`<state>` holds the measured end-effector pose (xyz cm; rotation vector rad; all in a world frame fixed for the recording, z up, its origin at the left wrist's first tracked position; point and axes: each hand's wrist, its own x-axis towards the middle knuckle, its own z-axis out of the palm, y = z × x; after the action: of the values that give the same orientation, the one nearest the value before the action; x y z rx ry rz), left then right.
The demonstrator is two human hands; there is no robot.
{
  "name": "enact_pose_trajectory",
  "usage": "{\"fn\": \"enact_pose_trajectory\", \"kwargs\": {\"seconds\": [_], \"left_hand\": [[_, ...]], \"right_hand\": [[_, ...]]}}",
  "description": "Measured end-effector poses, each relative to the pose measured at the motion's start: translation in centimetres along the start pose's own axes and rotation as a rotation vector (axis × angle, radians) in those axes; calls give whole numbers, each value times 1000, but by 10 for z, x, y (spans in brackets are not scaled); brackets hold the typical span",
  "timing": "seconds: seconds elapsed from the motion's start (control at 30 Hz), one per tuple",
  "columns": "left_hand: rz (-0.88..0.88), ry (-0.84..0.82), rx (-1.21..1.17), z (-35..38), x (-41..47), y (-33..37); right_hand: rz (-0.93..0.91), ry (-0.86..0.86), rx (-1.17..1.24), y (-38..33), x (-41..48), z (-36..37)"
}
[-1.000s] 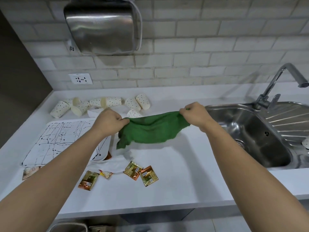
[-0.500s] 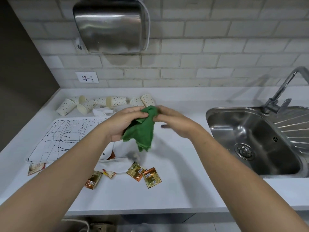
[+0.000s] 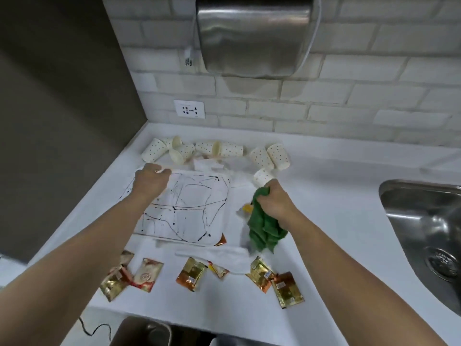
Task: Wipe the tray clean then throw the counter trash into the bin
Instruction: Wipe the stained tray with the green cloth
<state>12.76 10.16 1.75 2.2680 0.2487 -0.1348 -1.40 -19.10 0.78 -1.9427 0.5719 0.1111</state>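
White counter (image 3: 336,221): right hand (image 3: 275,201) fisted around green cloth (image 3: 264,228); left hand (image 3: 151,181) curled, gripping tray (image 3: 189,211) far edge.

A pantry kitchen: steel sink (image 3: 424,221) right of the hands, white counter (image 3: 336,196), brick-tiled wall (image 3: 374,96), hand dryer (image 3: 252,36) above.

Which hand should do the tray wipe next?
Right. The right hand already holds the bunched green cloth in its grip, just off the right edge of the streaked tray. The left hand is closed at the tray's far left corner, well placed to steady it.
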Motion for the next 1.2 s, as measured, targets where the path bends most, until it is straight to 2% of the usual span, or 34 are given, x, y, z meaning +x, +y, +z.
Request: {"fn": "enact_pose_trajectory", "kwargs": {"seconds": [0.13, 0.2, 0.33, 0.5, 0.7, 0.9, 1.2], "left_hand": [[-189, 61, 341, -40, 44, -54], [-240, 17, 422, -53, 59, -74], [-232, -62, 496, -57, 72, -95], [-179, -176, 562, -45, 72, -99], [-136, -191, 599, -41, 83, -109], [-174, -63, 689, -37, 76, -111], [-130, -89, 649, -46, 73, -110]], "right_hand": [[-49, -135, -558, -3, 30, 37], [-31, -221, -678, -7, 43, 59], [58, -285, -616, -12, 62, 89], [150, -239, -541, -15, 73, 104], [200, -216, -453, -13, 76, 104], [234, -152, -371, -9, 73, 105], [166, -55, -354, 2, 69, 111]]}}
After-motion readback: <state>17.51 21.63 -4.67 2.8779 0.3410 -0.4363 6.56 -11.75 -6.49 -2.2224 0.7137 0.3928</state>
